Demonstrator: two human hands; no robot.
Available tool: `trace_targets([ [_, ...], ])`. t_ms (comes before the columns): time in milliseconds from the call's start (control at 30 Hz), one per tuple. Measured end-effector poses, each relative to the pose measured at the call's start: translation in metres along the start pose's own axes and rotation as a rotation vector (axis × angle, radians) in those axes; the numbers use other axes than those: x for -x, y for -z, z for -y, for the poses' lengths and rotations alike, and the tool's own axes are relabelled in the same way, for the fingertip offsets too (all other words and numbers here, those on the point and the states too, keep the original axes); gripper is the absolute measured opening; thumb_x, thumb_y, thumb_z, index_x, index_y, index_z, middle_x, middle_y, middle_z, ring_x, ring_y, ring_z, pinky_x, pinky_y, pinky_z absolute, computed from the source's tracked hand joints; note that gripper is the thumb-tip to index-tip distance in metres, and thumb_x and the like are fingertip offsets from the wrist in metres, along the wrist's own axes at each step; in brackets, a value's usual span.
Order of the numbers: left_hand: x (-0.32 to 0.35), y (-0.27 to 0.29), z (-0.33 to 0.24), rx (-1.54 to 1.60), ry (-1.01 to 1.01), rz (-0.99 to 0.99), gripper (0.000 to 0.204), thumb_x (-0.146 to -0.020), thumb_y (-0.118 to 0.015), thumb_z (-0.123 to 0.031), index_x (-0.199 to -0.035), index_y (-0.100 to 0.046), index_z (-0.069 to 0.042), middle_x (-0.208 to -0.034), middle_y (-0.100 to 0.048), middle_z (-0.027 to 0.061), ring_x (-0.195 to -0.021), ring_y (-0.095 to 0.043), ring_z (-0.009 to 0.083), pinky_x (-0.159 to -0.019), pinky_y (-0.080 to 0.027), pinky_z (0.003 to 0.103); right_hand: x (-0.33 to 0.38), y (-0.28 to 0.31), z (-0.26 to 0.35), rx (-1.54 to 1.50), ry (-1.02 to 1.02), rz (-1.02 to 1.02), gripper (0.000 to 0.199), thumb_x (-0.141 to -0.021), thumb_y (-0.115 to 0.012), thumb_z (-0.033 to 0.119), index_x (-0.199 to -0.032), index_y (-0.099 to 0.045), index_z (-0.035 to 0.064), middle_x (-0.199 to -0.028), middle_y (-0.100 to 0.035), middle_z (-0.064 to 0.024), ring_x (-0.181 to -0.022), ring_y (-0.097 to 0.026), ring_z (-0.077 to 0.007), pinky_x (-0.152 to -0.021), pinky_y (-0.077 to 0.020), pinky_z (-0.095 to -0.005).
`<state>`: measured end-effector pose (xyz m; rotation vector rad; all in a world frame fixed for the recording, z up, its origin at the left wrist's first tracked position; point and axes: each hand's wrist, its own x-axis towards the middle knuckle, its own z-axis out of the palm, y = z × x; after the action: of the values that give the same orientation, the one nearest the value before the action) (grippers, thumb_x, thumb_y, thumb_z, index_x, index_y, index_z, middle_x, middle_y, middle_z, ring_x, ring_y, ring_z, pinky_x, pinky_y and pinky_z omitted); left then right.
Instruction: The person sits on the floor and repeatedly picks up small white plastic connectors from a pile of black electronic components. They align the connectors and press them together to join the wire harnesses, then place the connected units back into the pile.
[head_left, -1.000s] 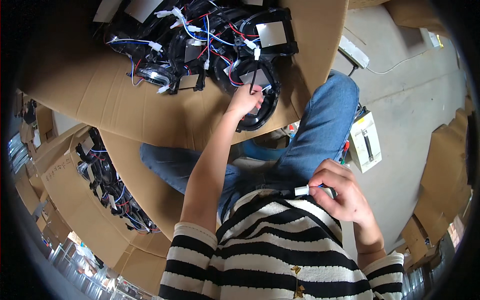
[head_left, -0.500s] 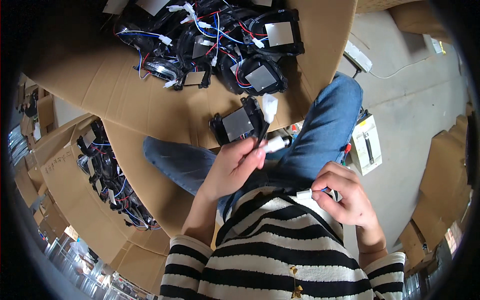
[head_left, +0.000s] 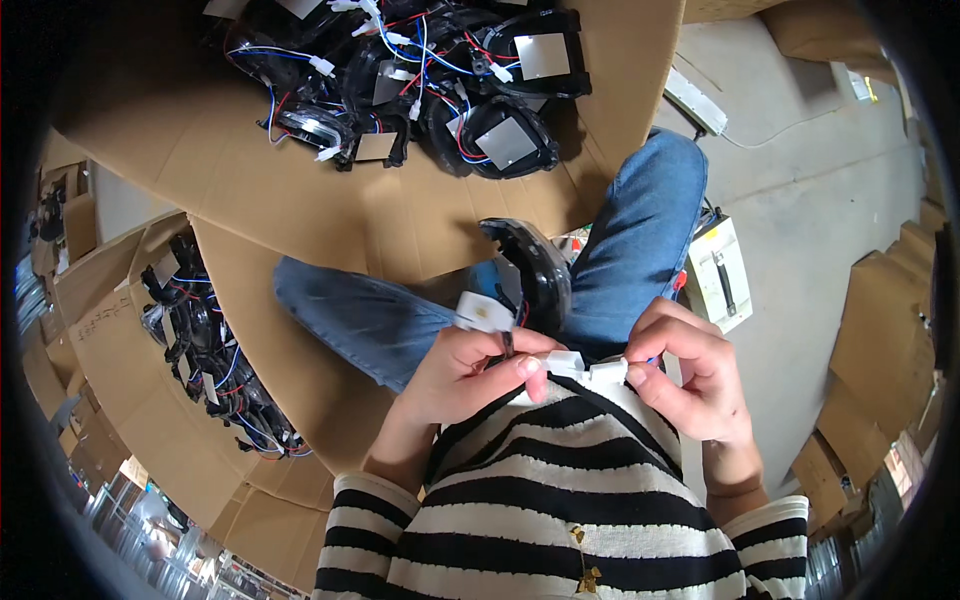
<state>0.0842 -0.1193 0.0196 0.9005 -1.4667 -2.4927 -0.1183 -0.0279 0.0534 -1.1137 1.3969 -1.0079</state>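
My left hand (head_left: 470, 370) holds a black round fan unit (head_left: 530, 270) with red and blue wires above my lap, its thumb pinching a white plug (head_left: 562, 360). My right hand (head_left: 690, 370) pinches a second white plug (head_left: 608, 372) that touches the first. Another white connector (head_left: 483, 313) sticks out over my left fingers. Both hands sit close together over my striped top.
A pile of black fan units with wires (head_left: 420, 80) lies on flat cardboard (head_left: 260, 180) ahead. An open carton at the left holds more units (head_left: 205, 350). A white box with a black handle (head_left: 725, 275) stands on the grey floor at right. Cardboard boxes (head_left: 880, 330) line the right side.
My left hand reached to the pile, took one black fan unit and brought it back to my lap. Its white plug now meets the plug in my right hand.
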Motion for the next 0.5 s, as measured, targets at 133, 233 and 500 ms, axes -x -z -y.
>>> trace_targets([
  [133, -0.003, 0.006, -0.004, -0.077, -0.013, 0.069, 0.019, -0.083, -0.047, -0.006, -0.095, -0.061, 0.001, -0.063, -0.057, 0.0011, -0.058, -0.053, 0.0063, -0.055, -0.04, 0.019, -0.003, -0.002, 0.001, 0.099, 0.084, 0.037, 0.007, -0.068, -0.059, -0.001, -0.073, -0.054, 0.0007, -0.07, -0.052, -0.0085, -0.061, -0.05, -0.0214, -0.053, -0.0382, -0.0295],
  [233, -0.003, 0.005, -0.007, -0.06, 0.033, 0.096, 0.019, -0.084, -0.046, -0.007, -0.094, -0.06, 0.001, -0.061, -0.056, 0.0009, -0.057, -0.052, 0.006, -0.053, -0.039, 0.019, -0.002, -0.004, 0.005, 0.239, 0.066, -0.004, 0.009, -0.067, -0.059, -0.001, -0.072, -0.052, 0.0011, -0.069, -0.05, -0.0099, -0.062, -0.05, -0.0258, -0.054, -0.039, -0.0325],
  [500, -0.009, 0.005, 0.005, -0.091, 0.11, 0.056, 0.023, -0.088, -0.042, -0.012, -0.1, -0.056, 0.002, -0.065, -0.055, 0.0018, -0.059, -0.049, 0.0063, -0.054, -0.039, 0.02, -0.009, -0.015, -0.001, 0.447, 0.143, -0.063, 0.01, -0.067, -0.059, 0.0, -0.073, -0.051, 0.0002, -0.069, -0.05, -0.0117, -0.063, -0.05, -0.0276, -0.056, -0.0398, -0.0334],
])
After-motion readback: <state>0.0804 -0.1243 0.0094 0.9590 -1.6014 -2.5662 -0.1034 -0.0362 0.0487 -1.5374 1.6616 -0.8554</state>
